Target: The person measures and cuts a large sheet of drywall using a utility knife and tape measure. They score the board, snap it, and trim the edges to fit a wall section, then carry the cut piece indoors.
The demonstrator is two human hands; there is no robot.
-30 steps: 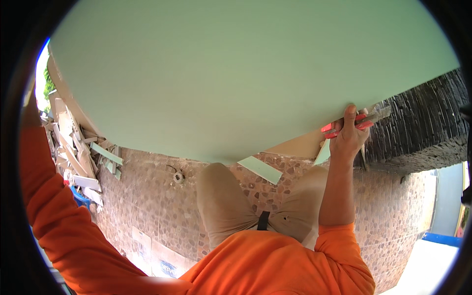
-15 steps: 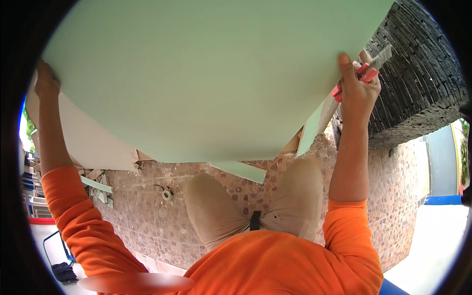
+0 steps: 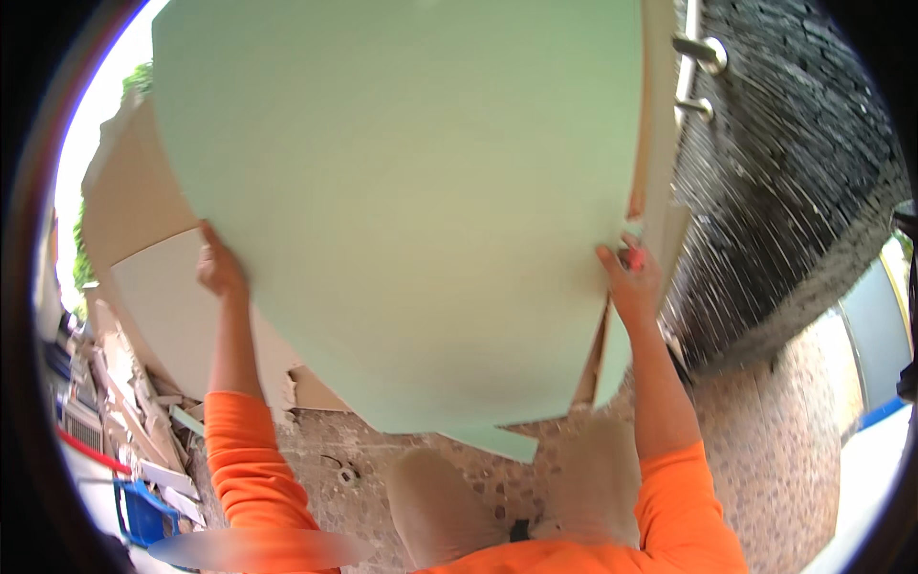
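A large pale green plasterboard sheet (image 3: 411,210) fills the middle of the view, standing before my knees. My left hand (image 3: 222,266) grips its left edge, fingers bent around behind it. At the right edge is my right hand (image 3: 633,282), with the thumb on the green face. A red-handled bladed tool (image 3: 632,258) is also held in that hand; only a bit of its red handle shows now, the blade being hidden. Beneath the sheet's lower edge a narrow green offcut (image 3: 502,444) lies on the floor.
More boards (image 3: 158,287) lean behind at the left, near a heap of broken scraps (image 3: 134,402) and a blue chair (image 3: 148,512). On the right stands a dark stacked-stone wall (image 3: 775,191) beside a door handle (image 3: 703,53). A small round object (image 3: 346,474) lies on the pebbled floor (image 3: 755,459).
The view has tilted up, so the sheet's lower edge sits lower in the picture. Both hands appear lower and closer together, still on the sheet's edges. The tool's blade has gone out of sight.
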